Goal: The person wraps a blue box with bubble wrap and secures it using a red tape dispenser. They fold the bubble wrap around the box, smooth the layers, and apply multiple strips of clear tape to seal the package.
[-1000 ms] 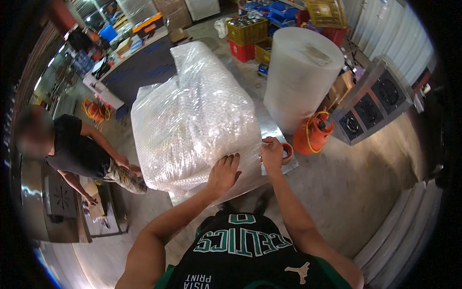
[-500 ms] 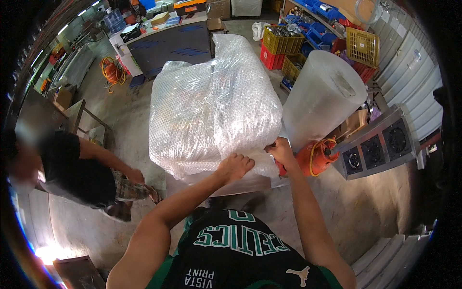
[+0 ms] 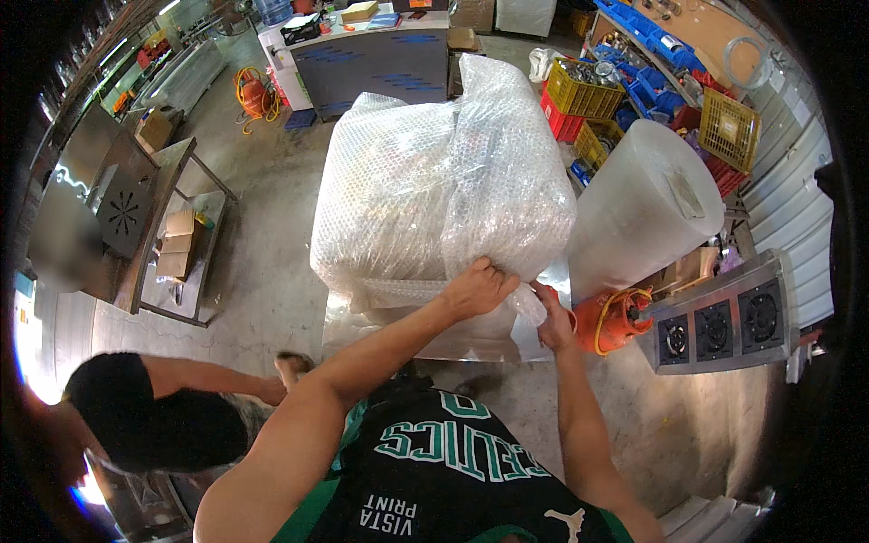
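Observation:
A bulky bundle in clear bubble wrap (image 3: 398, 181) stands before me on a shiny metal surface (image 3: 362, 335). My left hand (image 3: 480, 288) is closed on the wrap near the bundle's front right corner, its fingers curled into the film. A loose tail of the wrap sticks out between my hands. Close beside that tail, my right hand (image 3: 554, 319) has its fingers bent round something reddish, mostly hidden, that I cannot make out.
A tall roll of bubble wrap (image 3: 647, 204) stands to the right, behind an orange gas cylinder (image 3: 608, 324) and a metal unit with fans (image 3: 715, 330). A co-worker (image 3: 163, 407) is at the left. Yellow crates (image 3: 588, 90) stand by the shelves; a workbench (image 3: 167, 217) is at left.
My left hand has shifted right along the bundle's front edge. My right hand has drawn back slightly toward me, and the wrap's tail now protrudes. The co-worker has moved nearer, at my left.

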